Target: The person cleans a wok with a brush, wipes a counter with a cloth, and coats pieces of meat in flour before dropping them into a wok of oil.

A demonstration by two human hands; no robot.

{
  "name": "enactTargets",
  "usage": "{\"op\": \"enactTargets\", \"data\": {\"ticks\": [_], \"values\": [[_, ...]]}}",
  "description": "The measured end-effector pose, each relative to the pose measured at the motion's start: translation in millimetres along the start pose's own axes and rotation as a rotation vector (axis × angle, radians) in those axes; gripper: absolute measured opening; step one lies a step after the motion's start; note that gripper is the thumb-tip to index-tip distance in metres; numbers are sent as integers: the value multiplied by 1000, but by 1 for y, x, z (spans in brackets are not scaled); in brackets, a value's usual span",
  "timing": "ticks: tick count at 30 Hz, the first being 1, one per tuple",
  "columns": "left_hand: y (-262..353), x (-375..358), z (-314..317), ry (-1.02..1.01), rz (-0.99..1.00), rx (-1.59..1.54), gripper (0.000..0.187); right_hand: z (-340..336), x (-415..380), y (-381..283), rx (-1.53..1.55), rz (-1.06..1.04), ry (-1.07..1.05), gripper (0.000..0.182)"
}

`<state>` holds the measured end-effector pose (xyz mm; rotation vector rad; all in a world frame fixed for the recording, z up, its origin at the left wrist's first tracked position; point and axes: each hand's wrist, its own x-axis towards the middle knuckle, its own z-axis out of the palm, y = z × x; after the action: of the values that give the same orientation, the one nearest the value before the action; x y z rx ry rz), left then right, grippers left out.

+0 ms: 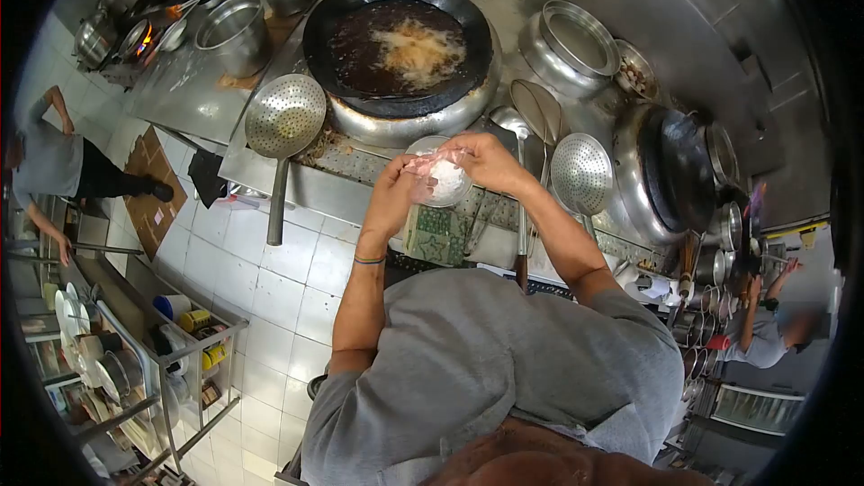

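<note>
Between my two hands is a pinkish piece of raw-looking food (421, 164), pinched in the fingers; its exact kind I cannot make out. My left hand (394, 196) grips its left end, and my right hand (490, 164) grips it from the right. Directly beneath sits a small round bowl (461, 196) with white powder (446, 180) in it, partly covered by the hands. Just beyond the bowl, a large black wok (324, 63) holds dark oil with a pale patch of foam (418, 52) bubbling on it.
A perforated ladle (286, 117) lies left of the wok; another perforated ladle (581, 171) and a mesh strainer (536, 108) lie right. Metal pots (569, 49) stand behind. A folded green cloth (434, 234) is at the counter's front. People (56, 157) stand at both sides.
</note>
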<state>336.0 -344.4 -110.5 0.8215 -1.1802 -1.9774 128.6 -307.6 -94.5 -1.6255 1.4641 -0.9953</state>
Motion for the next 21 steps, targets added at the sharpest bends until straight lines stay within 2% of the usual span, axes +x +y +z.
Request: {"op": "enactTargets", "data": {"ticks": [1,3,4,6,10,12,14,17,18,19,21], "values": [[1,0,0,28,-88,-138,19,-1,-1,3,34,70,9,15],[-13,11,-12,-42,-78,-251,19,-5,1,-12,100,206,33,17],[-21,16,-18,-78,-74,-308,19,-7,3,-8,156,199,21,18],[-11,11,-9,-54,-31,-216,20,-8,6,6,269,189,-1,19],[6,11,2,-107,-22,-155,19,6,9,24,789,267,-2,13],[9,5,4,-49,258,279,19,7,8,32,1003,255,-29,13],[0,8,-1,-14,368,384,19,4,4,36,1097,356,30,14],[-19,21,-19,8,195,-21,18,6,-4,42,1117,470,47,18],[-18,22,-22,21,84,-205,18,8,-6,46,1105,502,41,19],[-17,22,-25,35,-28,-390,18,11,-7,54,1142,448,43,19],[-13,16,-30,73,-26,-374,18,18,-7,65,1213,339,43,19]]}}
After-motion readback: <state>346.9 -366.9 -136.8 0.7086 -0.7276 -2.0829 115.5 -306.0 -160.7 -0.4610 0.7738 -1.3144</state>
